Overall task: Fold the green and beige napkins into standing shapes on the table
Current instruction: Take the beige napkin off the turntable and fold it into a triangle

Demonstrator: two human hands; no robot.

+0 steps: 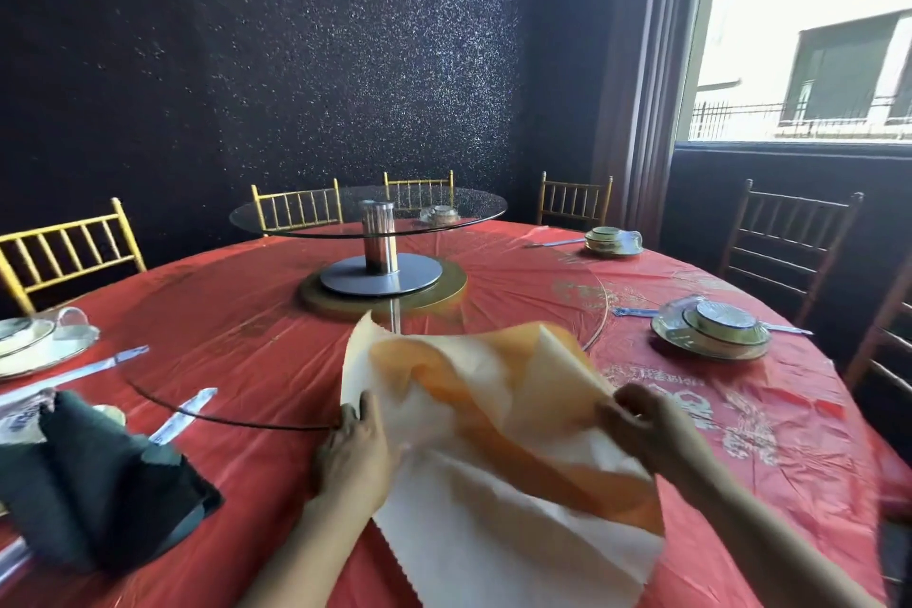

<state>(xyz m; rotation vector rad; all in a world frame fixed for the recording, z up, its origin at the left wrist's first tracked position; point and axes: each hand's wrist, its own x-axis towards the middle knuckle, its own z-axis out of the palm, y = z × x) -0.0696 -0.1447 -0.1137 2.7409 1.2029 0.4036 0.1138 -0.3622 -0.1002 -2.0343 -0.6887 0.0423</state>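
Beige napkin (498, 449), creased, partly folded

The beige cloth napkin (493, 434) is held between the left hand (353, 449) and the right hand (641, 430), over the near part of the round table covered in red plastic cloth (276, 484). Left of the left hand, a dark green folded cloth napkin (94, 484) sits on the table. Beyond both hands stands a round glass turntable on a metal post (474, 207). Beyond and right of the right hand lies a stack of white ceramic dishes (713, 328).

The beige napkin (498, 484) runs off the view's bottom edge.
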